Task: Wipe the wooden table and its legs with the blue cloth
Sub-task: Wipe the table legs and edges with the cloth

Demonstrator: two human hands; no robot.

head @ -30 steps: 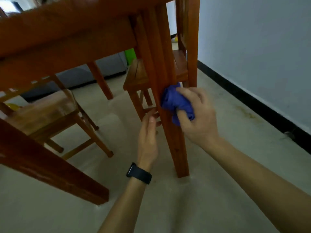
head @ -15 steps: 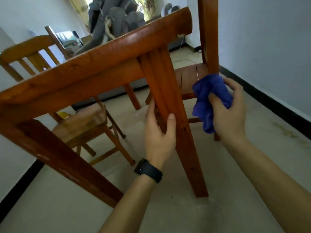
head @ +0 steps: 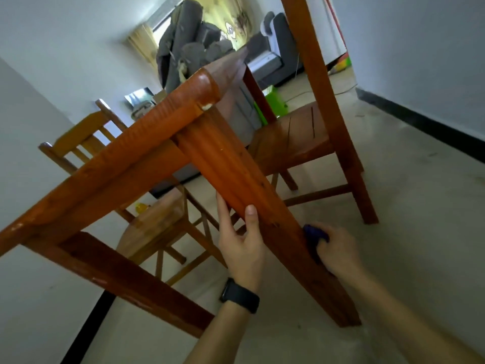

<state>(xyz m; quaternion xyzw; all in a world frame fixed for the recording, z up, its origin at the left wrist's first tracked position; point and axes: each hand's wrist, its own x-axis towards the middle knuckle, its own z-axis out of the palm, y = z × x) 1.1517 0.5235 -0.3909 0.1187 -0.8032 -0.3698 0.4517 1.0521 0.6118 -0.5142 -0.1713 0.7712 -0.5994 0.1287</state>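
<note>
I look from low down at a corner of the wooden table [head: 126,164]. Its near leg [head: 265,206] slants down to the floor at the lower right. My left hand [head: 241,240] grips that leg at mid-height, thumb on the front face and fingers behind it. My right hand [head: 338,253] holds the bunched blue cloth [head: 313,236] and presses it against the right side of the same leg, lower down. Most of the cloth is hidden by the leg and my fingers.
A wooden chair [head: 309,143] stands right behind the leg, its tall back post rising to the top of the view. A second chair [head: 152,222] is tucked under the table at the left. Another table leg [head: 126,282] crosses the lower left. A wall with a black skirting [head: 425,127] runs along the right.
My right hand has dropped with the cloth from beside the chair seat down onto the lower right side of the leg. My left hand keeps its grip. The view has swung upward.
</note>
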